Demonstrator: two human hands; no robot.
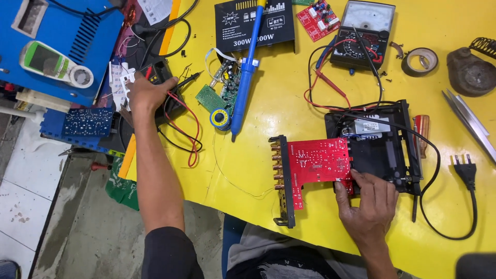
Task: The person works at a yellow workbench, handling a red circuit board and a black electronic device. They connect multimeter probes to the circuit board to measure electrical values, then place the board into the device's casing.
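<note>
My right hand [369,201] rests on the near right corner of a red circuit board [318,163], which lies on the yellow table [279,108] against an open black plastic case [380,150]. A black bracket with several brass jacks [281,181] runs along the board's left edge. My left hand [147,93] reaches far left and is on a black test probe [183,80] with red and black leads [191,134], beside a small black meter [157,72]. Whether the fingers close around the probe is hidden.
A blue soldering iron [245,72], a green circuit board [219,95], a black panel [256,23], an analog multimeter [364,33], a tape roll [419,62], tweezers [470,121], a screwdriver [422,137] and a mains plug [465,168] lie on the table. Blue equipment [57,46] stands at left.
</note>
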